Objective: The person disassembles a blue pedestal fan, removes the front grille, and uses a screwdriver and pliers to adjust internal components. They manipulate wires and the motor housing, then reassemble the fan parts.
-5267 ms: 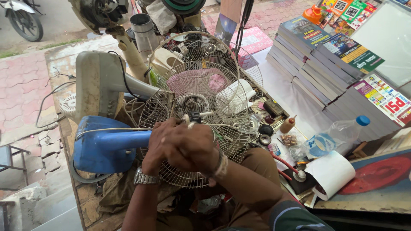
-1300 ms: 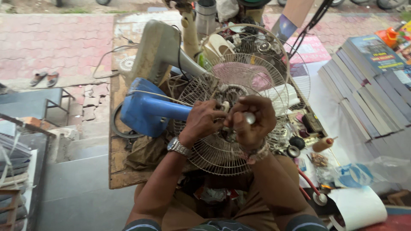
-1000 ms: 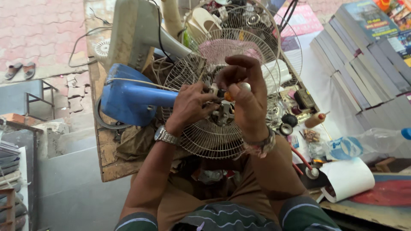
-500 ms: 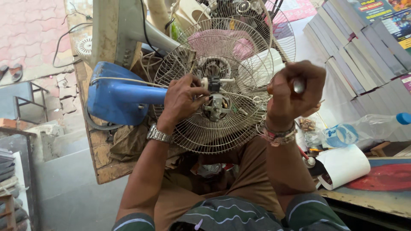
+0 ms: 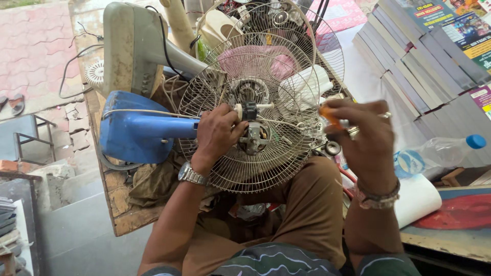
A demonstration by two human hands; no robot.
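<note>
Fan motor (image 5: 254, 137) sits at the centre of the frame inside a round wire guard (image 5: 250, 115); its short shaft points up toward the camera. Guard is thin metal wire, round and rusty. Left hand (image 5: 217, 134) curls closed around the motor. Right hand (image 5: 364, 139), at centre right, pinches an orange-handled tool (image 5: 331, 118) between pressed fingers.

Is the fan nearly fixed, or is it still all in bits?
Still in bits. Done: the blades are off, so the motor shows bare through the wire guard. In hand: the left hand grips the motor's middle, and the right hand holds an orange-handled tool off to the side. Left, probably: the blades and a front cover are not on yet.
</note>
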